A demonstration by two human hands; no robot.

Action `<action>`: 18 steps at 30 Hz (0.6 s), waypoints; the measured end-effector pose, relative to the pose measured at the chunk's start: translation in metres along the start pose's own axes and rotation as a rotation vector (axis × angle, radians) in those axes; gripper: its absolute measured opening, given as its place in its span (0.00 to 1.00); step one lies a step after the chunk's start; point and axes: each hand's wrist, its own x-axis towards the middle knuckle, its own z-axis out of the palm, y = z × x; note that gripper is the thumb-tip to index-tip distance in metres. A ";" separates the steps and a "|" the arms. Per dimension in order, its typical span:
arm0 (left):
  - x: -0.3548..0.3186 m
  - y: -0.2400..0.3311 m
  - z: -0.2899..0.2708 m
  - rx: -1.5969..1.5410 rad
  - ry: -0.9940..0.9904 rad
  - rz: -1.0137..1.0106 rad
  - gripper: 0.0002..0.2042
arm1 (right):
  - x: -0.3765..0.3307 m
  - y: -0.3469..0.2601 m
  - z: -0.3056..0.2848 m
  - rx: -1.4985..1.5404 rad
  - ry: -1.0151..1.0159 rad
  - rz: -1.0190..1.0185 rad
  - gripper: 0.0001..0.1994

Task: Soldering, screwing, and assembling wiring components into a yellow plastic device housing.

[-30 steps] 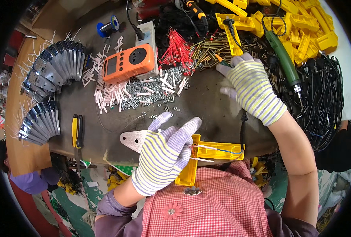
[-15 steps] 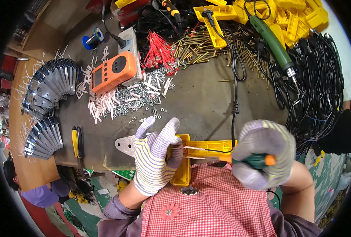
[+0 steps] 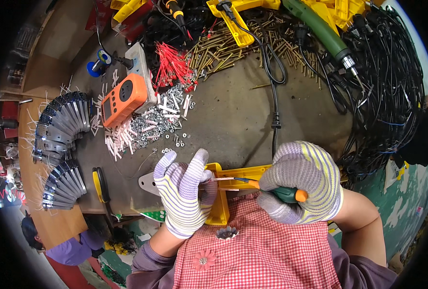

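Near the table's front edge, the left hand (image 3: 185, 192) grips a yellow plastic part (image 3: 226, 185). Beside it, the right hand (image 3: 303, 180) is closed around a screwdriver (image 3: 267, 189), its tip touching the part.

Both gloves are showing grey knit crossed by stripes: purple on the left hand (image 3: 185, 195), yellow on the right hand (image 3: 303, 183). The plastic housing (image 3: 233, 176) between them is glowing yellow, and the screwdriver (image 3: 279, 192) is showing a green handle with orange ends. Below, the apron (image 3: 262, 250) is wearing red-and-white checks. On the dark brown-grey table (image 3: 233, 111), an orange box (image 3: 123, 99) is sitting beside red wire pieces (image 3: 173, 67) and brass-coloured screws (image 3: 214, 53)
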 end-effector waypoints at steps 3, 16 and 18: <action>0.001 -0.001 -0.001 0.011 -0.008 0.032 0.31 | 0.001 0.001 -0.001 0.026 -0.009 -0.010 0.13; 0.003 -0.003 -0.016 -0.057 -0.198 -0.049 0.33 | 0.013 -0.002 0.004 0.008 -0.077 -0.030 0.14; 0.002 -0.005 -0.013 -0.078 -0.163 -0.033 0.34 | 0.018 -0.003 0.005 -0.044 -0.170 -0.001 0.14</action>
